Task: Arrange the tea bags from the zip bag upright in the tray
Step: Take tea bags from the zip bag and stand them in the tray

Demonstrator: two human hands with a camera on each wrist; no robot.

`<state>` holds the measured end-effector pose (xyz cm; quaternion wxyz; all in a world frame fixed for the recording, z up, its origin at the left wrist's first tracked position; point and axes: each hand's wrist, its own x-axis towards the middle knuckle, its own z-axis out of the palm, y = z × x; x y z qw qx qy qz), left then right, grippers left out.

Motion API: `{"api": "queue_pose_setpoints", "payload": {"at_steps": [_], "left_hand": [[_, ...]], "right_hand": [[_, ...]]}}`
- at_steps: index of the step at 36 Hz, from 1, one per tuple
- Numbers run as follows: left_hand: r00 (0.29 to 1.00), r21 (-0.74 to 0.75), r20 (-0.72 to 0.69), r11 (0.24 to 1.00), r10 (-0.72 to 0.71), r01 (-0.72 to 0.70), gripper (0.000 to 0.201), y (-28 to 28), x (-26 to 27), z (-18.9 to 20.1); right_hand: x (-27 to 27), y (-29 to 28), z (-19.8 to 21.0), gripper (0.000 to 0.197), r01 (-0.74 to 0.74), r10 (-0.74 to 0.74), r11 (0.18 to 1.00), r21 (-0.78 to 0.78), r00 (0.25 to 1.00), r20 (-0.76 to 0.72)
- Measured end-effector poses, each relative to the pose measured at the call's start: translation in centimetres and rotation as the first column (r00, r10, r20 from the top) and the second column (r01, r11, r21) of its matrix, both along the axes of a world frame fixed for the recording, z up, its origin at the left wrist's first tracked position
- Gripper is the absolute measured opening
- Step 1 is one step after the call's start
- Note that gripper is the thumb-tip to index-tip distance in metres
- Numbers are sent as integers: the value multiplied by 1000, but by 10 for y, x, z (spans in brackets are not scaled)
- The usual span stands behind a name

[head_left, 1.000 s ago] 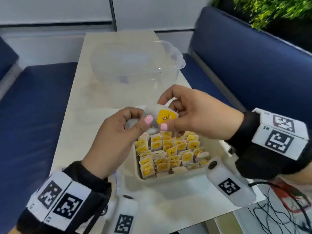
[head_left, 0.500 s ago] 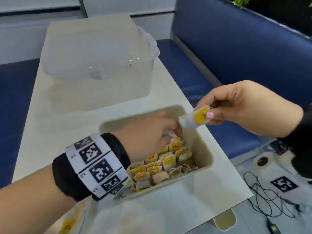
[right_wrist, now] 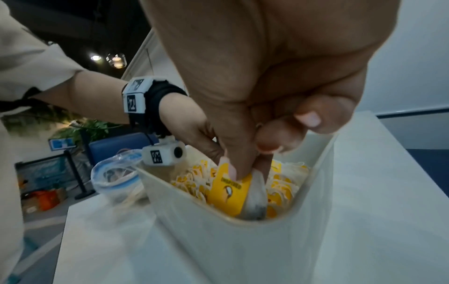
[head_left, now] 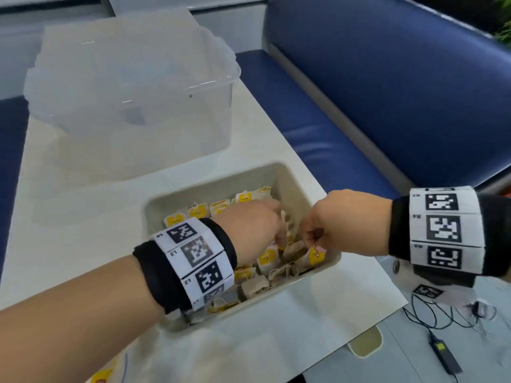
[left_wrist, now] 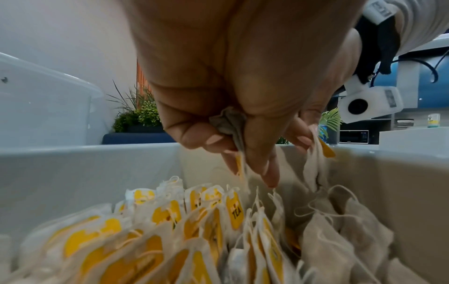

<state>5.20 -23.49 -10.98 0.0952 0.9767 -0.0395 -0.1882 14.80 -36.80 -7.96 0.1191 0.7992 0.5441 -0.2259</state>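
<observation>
A cream tray (head_left: pixel 279 168) on the white table holds several tea bags with yellow tags (head_left: pixel 218 207), most standing in rows. My left hand (head_left: pixel 278 233) reaches into the middle of the tray and pinches a crumpled grey tea bag (left_wrist: pixel 229 124) between thumb and fingers. My right hand (head_left: pixel 312 241) is at the tray's near right side. It pinches a tea bag with a yellow tag (right_wrist: pixel 230 194) by its top, its lower end down among the others. The zip bag (right_wrist: pixel 114 178) lies beside the tray on the left-hand side.
A large clear plastic container (head_left: pixel 132 87) stands on the table just behind the tray. A blue bench (head_left: pixel 387 106) runs along the right. Cables and a black adapter (head_left: pixel 442 352) lie on the floor past the table's right edge.
Both hands held one tea bag above the tray. The right hand took it and has lowered it into the tray's right side. The left hand dropped in among the bags.
</observation>
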Motion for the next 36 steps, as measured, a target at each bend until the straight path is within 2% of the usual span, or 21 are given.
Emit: {"api": "queue_pose_setpoints", "payload": {"at_steps": [7, 10, 17, 27, 32, 36], "left_hand": [[998, -42, 13, 997, 58, -57, 30, -3, -1, -4], [998, -55, 49, 998, 38, -35, 34, 2, -4, -1], [988, -131, 110, 987, 109, -94, 31, 15, -11, 9], [969, -246, 126, 953, 213, -178, 31, 26, -17, 18], [929, -390, 162, 886, 333, -250, 42, 32, -19, 25], [846, -592, 191, 746, 498, -305, 42, 36, -23, 31]], "right_hand": [[-9, 12, -3, 16, -45, 49, 997, -56, 996, 78], [-10, 19, -6, 19, -43, 53, 991, -124, 995, 80], [-11, 29, -10, 19, -20, 33, 981, -194, 997, 66], [-15, 25, -20, 20, -41, 53, 980, -193, 997, 60], [-12, 20, -14, 20, -2, 9, 989, -148, 999, 40], [-6, 16, 4, 24, 105, -104, 994, 31, 994, -28]]}}
